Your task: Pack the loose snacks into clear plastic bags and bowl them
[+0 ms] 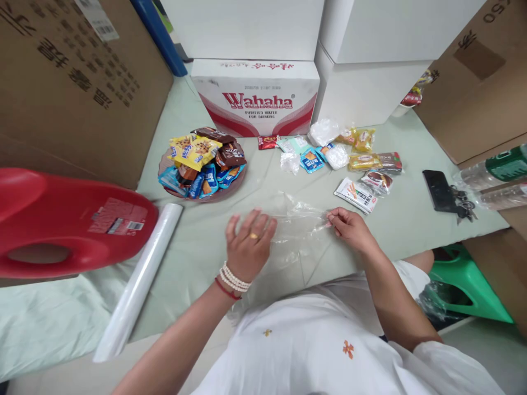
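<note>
right hand (349,226) is pinching the right edge of a clear plastic film (298,224) between thumb and fingers. left hand (250,244) is spreading its fingers, released, at the film's left edge; contact unclear. film is lying over the worktop (197,241) between both hands. white snack packet (355,196) is resting just beyond right hand; snack bowl (230,191), beyond left.

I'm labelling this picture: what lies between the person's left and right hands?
In the head view, crumpled clear plastic lies on the pale green cloth between the left hand and the right hand, which pinches its edge.
</note>
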`<state>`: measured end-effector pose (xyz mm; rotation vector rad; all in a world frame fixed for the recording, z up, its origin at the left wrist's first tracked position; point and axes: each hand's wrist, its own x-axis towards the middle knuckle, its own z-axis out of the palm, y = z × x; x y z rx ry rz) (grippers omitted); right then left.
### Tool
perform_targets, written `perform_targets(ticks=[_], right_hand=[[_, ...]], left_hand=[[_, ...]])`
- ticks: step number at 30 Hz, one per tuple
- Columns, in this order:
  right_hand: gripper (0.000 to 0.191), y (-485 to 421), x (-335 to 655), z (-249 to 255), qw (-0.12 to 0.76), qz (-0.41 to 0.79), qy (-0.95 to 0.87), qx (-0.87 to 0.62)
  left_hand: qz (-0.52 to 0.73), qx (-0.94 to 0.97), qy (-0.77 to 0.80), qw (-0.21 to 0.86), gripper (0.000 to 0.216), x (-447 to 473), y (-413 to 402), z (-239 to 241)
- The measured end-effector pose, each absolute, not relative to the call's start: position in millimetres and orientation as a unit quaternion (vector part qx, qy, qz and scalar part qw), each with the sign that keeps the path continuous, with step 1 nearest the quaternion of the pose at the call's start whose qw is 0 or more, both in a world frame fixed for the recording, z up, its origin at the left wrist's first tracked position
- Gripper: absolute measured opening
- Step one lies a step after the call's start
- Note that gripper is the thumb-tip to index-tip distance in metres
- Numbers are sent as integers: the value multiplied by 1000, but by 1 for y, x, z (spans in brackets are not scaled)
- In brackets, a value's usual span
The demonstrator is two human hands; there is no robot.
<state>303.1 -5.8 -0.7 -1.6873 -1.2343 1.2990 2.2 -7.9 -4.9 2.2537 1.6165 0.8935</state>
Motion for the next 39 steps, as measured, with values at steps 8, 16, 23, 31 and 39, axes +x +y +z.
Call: perform_targets(ticks=[8, 16, 23, 31, 39], right_hand=[[40, -22, 335, 10, 368, 408, -458, -699], [35, 2, 348, 19, 137, 469, -584, -649], [31, 101, 338, 66, 46, 194, -700, -686], [49, 213, 266, 20, -35, 82, -624, -776], [61, 221, 277, 12, -34, 125, -643, -755]], left_hand=[[122, 829, 527, 140, 74, -6, -2, -38], [40, 825, 552, 112, 85, -16, -2, -29], [22, 834, 544, 93, 85, -26, -4, -32], [60, 838, 536, 84, 79, -26, -8, -35], [86, 838, 532, 89, 77, -26, -8, -36]])
